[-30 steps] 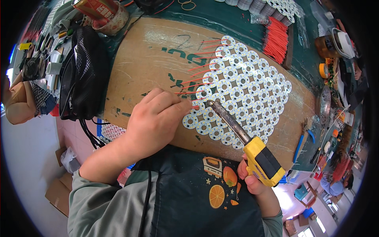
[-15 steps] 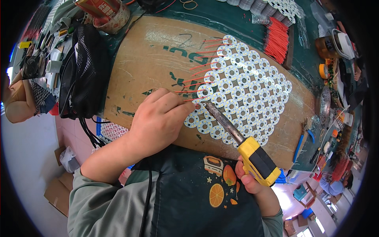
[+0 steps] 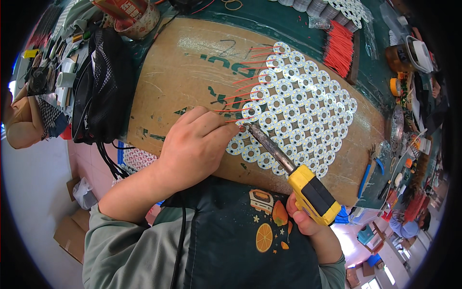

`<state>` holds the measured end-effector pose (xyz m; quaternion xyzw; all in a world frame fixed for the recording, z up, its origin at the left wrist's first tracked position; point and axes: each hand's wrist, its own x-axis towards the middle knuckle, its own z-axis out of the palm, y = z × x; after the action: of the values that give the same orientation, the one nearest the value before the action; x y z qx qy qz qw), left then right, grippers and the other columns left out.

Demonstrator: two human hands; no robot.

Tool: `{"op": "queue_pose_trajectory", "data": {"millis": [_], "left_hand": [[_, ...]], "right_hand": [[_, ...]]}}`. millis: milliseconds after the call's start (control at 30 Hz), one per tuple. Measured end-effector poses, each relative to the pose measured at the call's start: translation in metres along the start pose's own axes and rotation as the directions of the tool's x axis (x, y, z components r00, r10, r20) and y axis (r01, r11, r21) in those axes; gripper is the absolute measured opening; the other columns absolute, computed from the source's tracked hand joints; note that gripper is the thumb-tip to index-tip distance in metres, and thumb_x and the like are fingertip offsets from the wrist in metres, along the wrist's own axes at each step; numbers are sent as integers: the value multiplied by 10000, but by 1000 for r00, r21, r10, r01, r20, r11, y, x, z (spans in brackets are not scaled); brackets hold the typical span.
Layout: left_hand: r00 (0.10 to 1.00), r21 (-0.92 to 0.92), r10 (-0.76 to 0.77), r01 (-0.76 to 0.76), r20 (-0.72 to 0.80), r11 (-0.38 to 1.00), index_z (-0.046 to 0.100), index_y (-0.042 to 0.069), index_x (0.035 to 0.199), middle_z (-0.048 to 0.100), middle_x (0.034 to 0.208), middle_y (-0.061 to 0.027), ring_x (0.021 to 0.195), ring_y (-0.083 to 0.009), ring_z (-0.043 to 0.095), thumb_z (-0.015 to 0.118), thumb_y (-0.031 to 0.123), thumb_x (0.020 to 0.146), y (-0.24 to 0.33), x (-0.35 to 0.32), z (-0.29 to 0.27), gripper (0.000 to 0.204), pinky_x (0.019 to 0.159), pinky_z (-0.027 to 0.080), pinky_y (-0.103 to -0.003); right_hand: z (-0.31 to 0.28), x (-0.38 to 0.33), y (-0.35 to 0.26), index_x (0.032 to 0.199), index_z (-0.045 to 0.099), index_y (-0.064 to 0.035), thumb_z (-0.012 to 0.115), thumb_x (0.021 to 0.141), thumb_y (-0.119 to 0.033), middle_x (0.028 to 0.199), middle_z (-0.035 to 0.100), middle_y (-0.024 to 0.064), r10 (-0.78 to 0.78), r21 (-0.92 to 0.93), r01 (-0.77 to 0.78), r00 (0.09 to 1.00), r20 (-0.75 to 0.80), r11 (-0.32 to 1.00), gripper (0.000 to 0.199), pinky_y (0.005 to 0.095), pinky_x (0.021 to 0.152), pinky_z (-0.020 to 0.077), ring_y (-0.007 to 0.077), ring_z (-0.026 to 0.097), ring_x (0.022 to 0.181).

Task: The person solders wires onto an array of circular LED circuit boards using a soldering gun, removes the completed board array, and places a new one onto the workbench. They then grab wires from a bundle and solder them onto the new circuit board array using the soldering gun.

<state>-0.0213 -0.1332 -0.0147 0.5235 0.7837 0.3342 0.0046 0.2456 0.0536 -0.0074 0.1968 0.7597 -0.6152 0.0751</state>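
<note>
A panel of round white LED boards (image 3: 302,111), joined in rows, lies on a sheet of brown cardboard (image 3: 178,62). Thin red wires (image 3: 250,85) stick out leftward from the boards along its left edge. My left hand (image 3: 192,144) is closed in a pinch at the lower-left boards, with a red wire at its fingertips; the fingers partly hide it. My right hand (image 3: 303,216) grips a yellow and black soldering iron (image 3: 314,192). The iron's dark metal tip rests at a board close beside my left fingertips; whether it touches the pad is too small to tell.
A bundle of cut red wires (image 3: 339,50) lies beyond the panel. Blue-handled pliers (image 3: 366,173) sit on the cardboard's right edge. A black mesh bag (image 3: 102,89) stands left, near a patterned pot (image 3: 137,24). Stacked round boards (image 3: 322,8) are at the back.
The soldering iron has shifted slightly left, its tip closer to my left fingertips. My left hand keeps its pinch. The whole view has moved a little.
</note>
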Motion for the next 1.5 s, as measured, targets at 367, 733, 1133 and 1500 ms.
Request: {"op": "queue_pose_trajectory", "data": {"millis": [367, 733, 1133, 1500], "left_hand": [[1000, 15, 5, -5, 11, 1000, 717, 60, 953, 644, 850, -39, 764, -232, 605, 736, -21, 688, 0, -1, 1, 278, 693, 509, -344], [997, 1, 67, -67, -31, 998, 701, 45, 950, 638, 887, -58, 780, -231, 612, 736, -38, 664, 6, -9, 4, 300, 703, 497, -345], [999, -12, 52, -52, 10, 999, 698, 38, 966, 631, 873, -57, 757, -231, 597, 718, -42, 667, 7, -8, 6, 310, 670, 496, -333], [1000, -11, 27, -27, 15, 1000, 687, 33, 949, 628, 878, -56, 762, -235, 591, 748, -37, 695, 10, -7, 7, 270, 676, 497, -338]], "right_hand": [[0, -8, 7, 762, 619, -93, 712, 837, -296, 721, 597, 52, 1, 218, 9, 999, -46, 976, 235, 350, 551, 449, 248, 591, 631], [-6, -19, 7, 928, 561, -62, 744, 816, -293, 719, 558, 40, 13, 299, -8, 1000, -17, 954, 315, 322, 565, 434, 208, 558, 626], [-2, -15, 8, 734, 575, -114, 695, 829, -292, 706, 580, 65, 76, 189, -84, 996, 47, 979, 235, 394, 582, 456, 298, 591, 652], [-4, -8, 4, 698, 538, -116, 677, 844, -311, 686, 563, 65, 29, 156, -41, 996, 81, 987, 281, 401, 565, 435, 305, 574, 642]]}}
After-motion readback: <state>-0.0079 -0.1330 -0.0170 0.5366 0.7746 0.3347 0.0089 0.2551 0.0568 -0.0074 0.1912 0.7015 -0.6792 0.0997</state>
